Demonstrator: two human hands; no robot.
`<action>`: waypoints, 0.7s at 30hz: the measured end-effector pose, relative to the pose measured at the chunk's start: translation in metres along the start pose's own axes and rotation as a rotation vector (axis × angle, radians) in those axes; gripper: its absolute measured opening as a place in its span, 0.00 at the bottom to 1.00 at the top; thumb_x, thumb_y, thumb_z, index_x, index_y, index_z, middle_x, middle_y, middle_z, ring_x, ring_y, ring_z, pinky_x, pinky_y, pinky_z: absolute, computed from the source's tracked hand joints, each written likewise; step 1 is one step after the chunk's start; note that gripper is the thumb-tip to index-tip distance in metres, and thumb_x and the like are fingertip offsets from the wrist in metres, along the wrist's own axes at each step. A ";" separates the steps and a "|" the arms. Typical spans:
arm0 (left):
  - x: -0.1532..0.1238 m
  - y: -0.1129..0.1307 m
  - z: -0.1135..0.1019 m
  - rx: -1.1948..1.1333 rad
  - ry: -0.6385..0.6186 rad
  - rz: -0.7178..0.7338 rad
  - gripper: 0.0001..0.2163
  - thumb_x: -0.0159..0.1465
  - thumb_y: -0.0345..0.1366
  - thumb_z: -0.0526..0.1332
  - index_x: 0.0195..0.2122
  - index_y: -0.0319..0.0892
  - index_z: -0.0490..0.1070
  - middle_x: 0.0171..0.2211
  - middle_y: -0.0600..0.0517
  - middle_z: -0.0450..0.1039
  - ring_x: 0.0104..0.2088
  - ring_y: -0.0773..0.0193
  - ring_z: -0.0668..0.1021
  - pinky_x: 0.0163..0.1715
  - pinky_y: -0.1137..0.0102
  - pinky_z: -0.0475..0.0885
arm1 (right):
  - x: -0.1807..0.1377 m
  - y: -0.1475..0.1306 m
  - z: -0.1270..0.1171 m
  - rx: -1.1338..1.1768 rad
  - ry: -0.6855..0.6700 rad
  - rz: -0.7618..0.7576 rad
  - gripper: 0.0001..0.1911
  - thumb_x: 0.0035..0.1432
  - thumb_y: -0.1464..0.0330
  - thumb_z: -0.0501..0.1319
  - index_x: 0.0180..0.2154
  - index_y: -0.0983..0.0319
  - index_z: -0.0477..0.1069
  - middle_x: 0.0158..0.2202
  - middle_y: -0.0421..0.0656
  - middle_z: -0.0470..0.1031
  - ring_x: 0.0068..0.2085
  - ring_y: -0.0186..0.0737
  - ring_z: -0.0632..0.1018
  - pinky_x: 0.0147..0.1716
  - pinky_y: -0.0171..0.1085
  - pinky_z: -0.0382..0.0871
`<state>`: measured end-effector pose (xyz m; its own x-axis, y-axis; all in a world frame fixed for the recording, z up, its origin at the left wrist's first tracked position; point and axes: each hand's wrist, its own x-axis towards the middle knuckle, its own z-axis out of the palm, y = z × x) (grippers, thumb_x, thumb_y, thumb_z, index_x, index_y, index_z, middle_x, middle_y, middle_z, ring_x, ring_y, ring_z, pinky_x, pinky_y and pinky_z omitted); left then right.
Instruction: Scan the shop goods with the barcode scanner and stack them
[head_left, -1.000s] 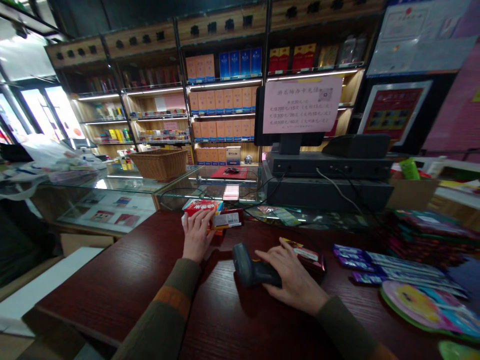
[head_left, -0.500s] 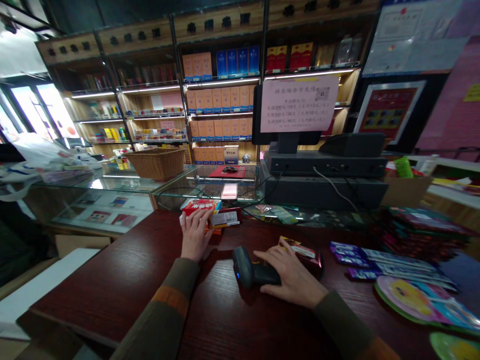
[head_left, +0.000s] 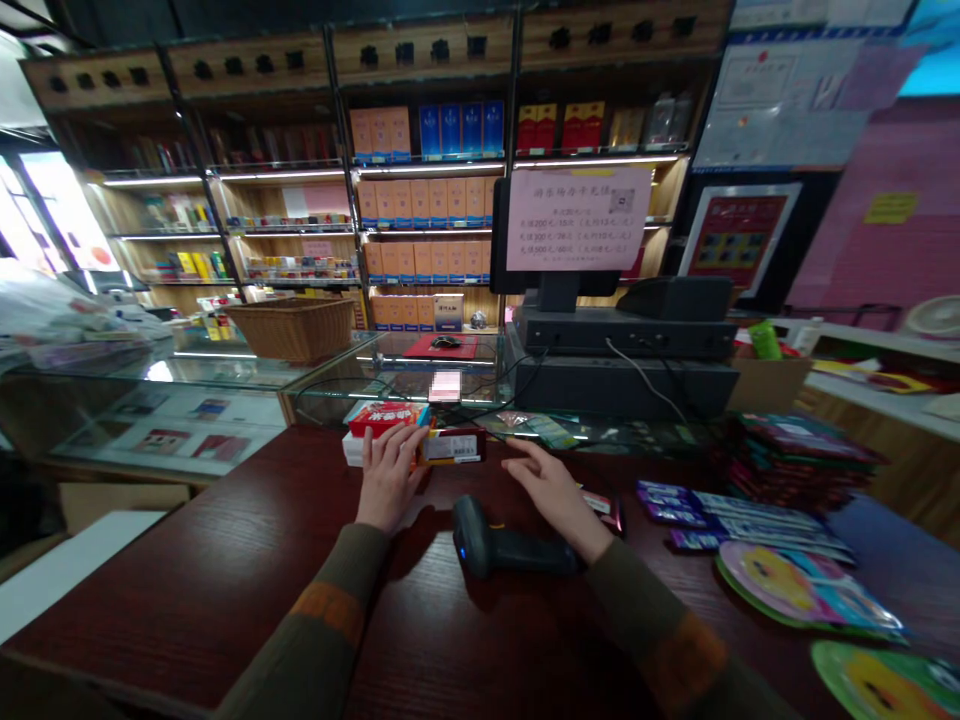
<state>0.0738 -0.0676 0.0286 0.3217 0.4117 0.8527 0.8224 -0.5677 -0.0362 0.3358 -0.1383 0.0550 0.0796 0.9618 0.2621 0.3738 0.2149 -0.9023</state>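
My left hand (head_left: 390, 478) has its fingers curled over the end of a small carton (head_left: 456, 446) whose barcode label faces me. Behind that hand sits a red box (head_left: 386, 414), with a white box end (head_left: 352, 450) showing below it. My right hand (head_left: 551, 492) hangs above the table, fingers stretched toward the carton, holding nothing. Below it a black barcode scanner (head_left: 487, 545) lies on its side with a small blue light lit. Partly hidden behind my right wrist is a dark red packet (head_left: 607, 508).
Purple snack packs (head_left: 671, 500), a pile of dark packets (head_left: 802, 455) and colourful round-ended packages (head_left: 802, 590) lie at the right of the wooden table (head_left: 247, 560). Beyond stand a glass counter (head_left: 330, 385), a wicker basket (head_left: 292, 328) and a monitor (head_left: 501, 235) on a dark till.
My right hand has come off the scanner and moved forward and left toward the carton. My left hand stays at the boxes, and the view has turned slightly right.
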 end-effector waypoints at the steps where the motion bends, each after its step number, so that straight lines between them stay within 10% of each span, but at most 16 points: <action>1: 0.000 0.001 0.000 -0.003 -0.004 0.003 0.24 0.64 0.34 0.61 0.62 0.46 0.65 0.56 0.46 0.73 0.59 0.52 0.71 0.69 0.49 0.44 | 0.003 -0.001 0.002 0.024 -0.014 0.016 0.27 0.59 0.60 0.58 0.59 0.59 0.68 0.41 0.43 0.82 0.45 0.46 0.80 0.47 0.44 0.73; 12: -0.002 0.005 0.006 -0.006 -0.020 0.021 0.25 0.64 0.33 0.62 0.63 0.48 0.65 0.57 0.45 0.70 0.60 0.53 0.69 0.70 0.48 0.44 | 0.007 -0.013 0.024 0.157 -0.036 0.083 0.29 0.55 0.65 0.61 0.59 0.60 0.70 0.49 0.47 0.76 0.48 0.45 0.78 0.52 0.44 0.69; 21: -0.001 0.006 0.006 0.038 -0.014 -0.042 0.26 0.61 0.30 0.64 0.62 0.51 0.67 0.47 0.46 0.73 0.49 0.54 0.73 0.60 0.54 0.63 | 0.001 -0.019 0.030 0.254 0.018 0.135 0.27 0.51 0.65 0.65 0.55 0.59 0.72 0.45 0.45 0.77 0.46 0.45 0.79 0.50 0.44 0.71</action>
<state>0.0817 -0.0667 0.0245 0.2925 0.4444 0.8467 0.8525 -0.5224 -0.0203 0.3015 -0.1366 0.0622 0.1301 0.9818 0.1381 0.1156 0.1233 -0.9856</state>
